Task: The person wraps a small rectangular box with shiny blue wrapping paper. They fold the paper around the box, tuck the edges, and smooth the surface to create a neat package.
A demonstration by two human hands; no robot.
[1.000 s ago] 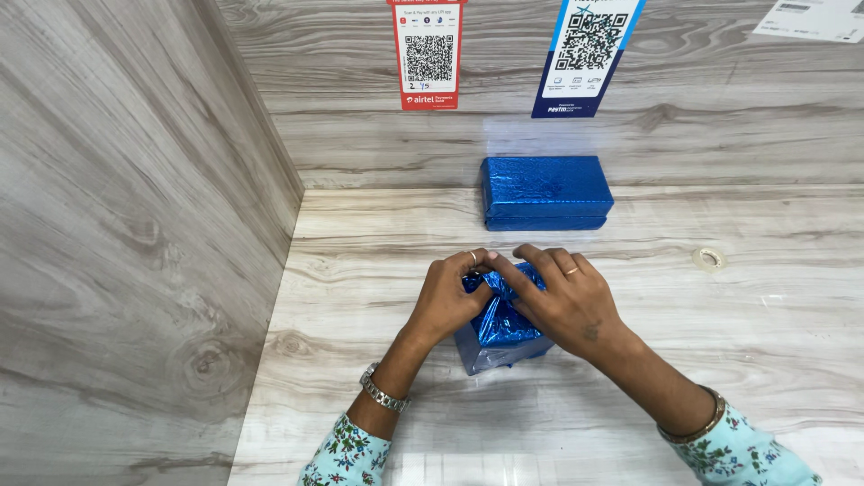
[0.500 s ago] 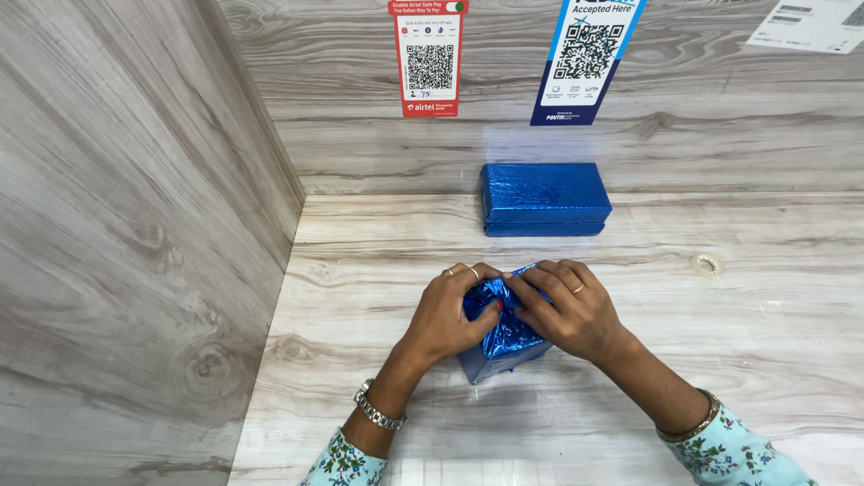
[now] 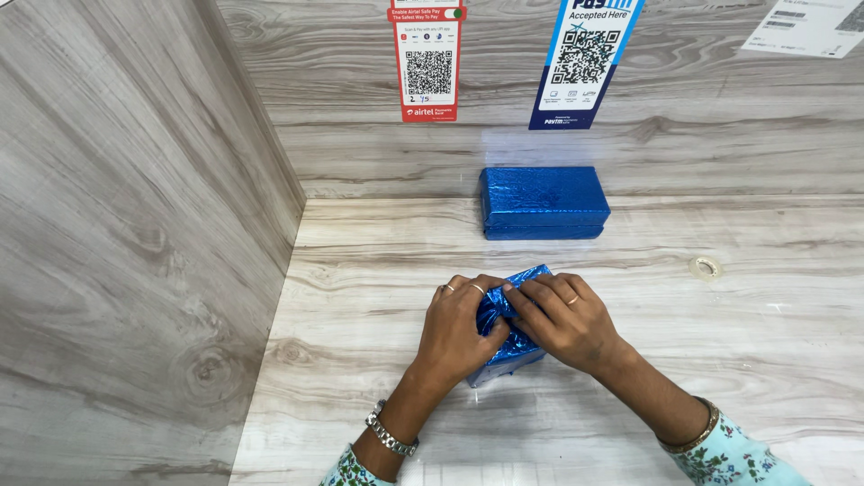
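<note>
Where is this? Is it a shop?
Probably a shop counter, yes. Two payment code cards, one red and one blue, hang on the back wall. A finished blue foil-wrapped box sits behind, a tape roll lies nearby, and both hands press shiny blue paper around a second box.

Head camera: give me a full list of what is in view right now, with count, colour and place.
Box being wrapped: one, shiny blue foil, on the table near the front, under both hands.
Wrapped box: one, shiny blue, at the back of the table against the wall.
Tape roll: one, clear, small, on the table to the right.
Red code card: one, red and white, on the back wall.
Blue code card: one, blue and white, on the back wall, right of the red one.
White paper: one, top right of the wall.
Table: one, pale wood grain.
Left hand: rings, metal watch, pinching the foil.
Right hand: ring, bangle, pinching the foil.
</note>
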